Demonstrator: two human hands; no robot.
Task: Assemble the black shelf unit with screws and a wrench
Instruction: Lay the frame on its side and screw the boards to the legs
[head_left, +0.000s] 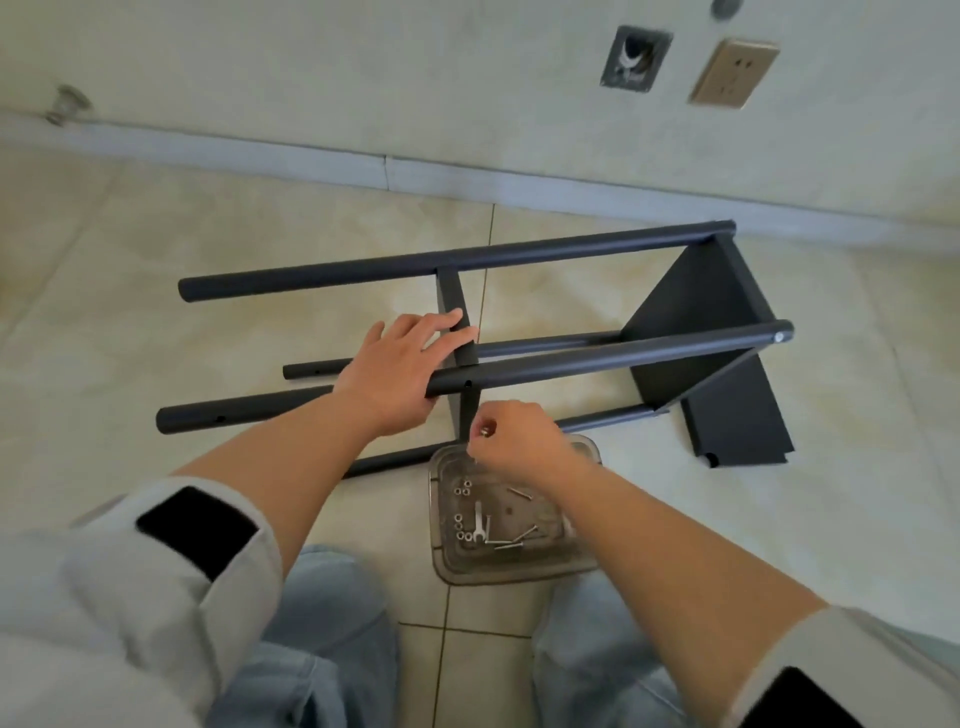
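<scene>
The right hand (511, 436) has its fingertips closed in a pinch on a small silver fastener (487, 430), likely a nut or a screw head; it is too small to tell. It hovers just below a bare hole (468, 384) in the nearest raised black pole (597, 358), probably so the piece can go straight into that hole.

The left hand (400, 364) lies across the same pole just left of the hole. Its fingers are spread and nearly straight, reaching over onto a thin upright black panel (464, 340) behind the pole, with the thumb under the pole. This seems meant to steady both parts and keep their holes aligned.

The black shelf unit (696, 332) lies on its side on the tiled floor (130, 249), four poles running left from an end panel that sits far right of the hole. That position puts the joint within easy reach.

Just below the hole, under the right wrist, sits a clear plastic tray (519, 569) holding loose nuts (460, 527), long screws (511, 543) and a small wrench (479, 522).
</scene>
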